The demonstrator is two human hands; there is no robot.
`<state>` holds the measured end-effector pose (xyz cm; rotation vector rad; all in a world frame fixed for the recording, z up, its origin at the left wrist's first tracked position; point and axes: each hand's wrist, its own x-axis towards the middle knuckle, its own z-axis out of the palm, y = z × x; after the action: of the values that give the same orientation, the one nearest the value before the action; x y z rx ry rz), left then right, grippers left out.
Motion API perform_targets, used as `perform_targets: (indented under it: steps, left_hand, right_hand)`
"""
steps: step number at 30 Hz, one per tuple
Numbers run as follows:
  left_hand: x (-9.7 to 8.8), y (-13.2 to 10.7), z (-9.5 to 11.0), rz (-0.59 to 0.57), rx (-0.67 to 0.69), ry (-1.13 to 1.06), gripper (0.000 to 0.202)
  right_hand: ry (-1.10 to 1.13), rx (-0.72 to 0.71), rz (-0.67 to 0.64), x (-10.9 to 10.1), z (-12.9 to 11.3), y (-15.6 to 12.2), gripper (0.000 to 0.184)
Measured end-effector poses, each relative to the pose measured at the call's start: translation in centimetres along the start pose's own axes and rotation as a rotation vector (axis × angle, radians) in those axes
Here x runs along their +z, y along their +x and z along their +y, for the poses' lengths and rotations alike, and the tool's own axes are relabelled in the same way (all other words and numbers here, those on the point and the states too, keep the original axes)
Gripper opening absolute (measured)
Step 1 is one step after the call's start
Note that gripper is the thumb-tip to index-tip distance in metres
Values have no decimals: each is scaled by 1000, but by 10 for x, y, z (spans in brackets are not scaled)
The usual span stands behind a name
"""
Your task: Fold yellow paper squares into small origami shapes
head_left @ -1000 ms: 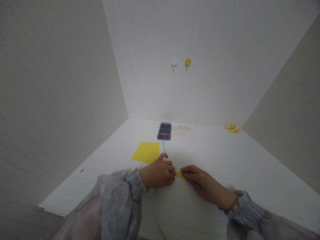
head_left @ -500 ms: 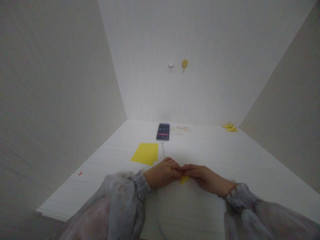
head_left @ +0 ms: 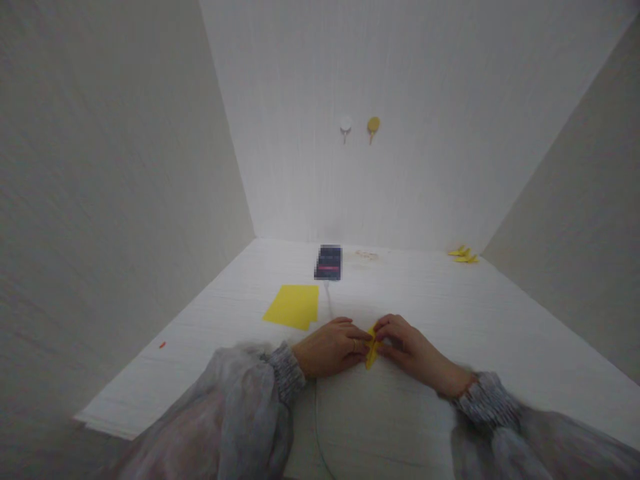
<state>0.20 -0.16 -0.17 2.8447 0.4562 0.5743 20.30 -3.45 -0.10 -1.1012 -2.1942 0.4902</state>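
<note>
Fingers (head_left: 362, 341) of the left hand (head_left: 330, 348), close together, hold folded paper (head_left: 369, 362), seemingly to steady it; the right hand (head_left: 413, 351), fingers parted, touches its edge, grip unclear.

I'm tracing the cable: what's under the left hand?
The cable disappears behind the left hand and emerges nearer; folded yellow paper lies partly under its fingertips. The cable's covered stretch and anything beneath the palm are hidden.
</note>
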Motion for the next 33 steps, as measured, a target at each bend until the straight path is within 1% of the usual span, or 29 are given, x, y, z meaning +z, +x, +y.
perform_targets:
  steps: [1, 4, 7, 16, 21, 27, 33]
  left_hand:
    - [-1, 1, 1, -3, 1, -3, 20]
    - [-2, 2, 2, -10, 0, -11, 18]
    - [-1, 3, 1, -14, 1, -24, 18]
    - [-1, 4, 3, 11, -22, -54, 15]
    - [-3, 4, 5, 10, -41, -72, 19]
    - [0, 5, 6, 39, -108, -116, 27]
    - [4, 6, 6, 71, -159, -153, 27]
  right_hand:
    - [8, 11, 16, 1, 1, 1, 4]
    - [15, 32, 48, 4, 6, 3, 7]
    - [-9, 40, 46, 7, 7, 4, 8]
    - [-139, 35, 70, 13, 3, 2, 9]
    - [-174, 36, 68, 15, 1, 1, 9]
    - [-201, 64, 63, 15, -6, 1, 8]
    - [-211, 55, 72, 16, -8, 2, 8]
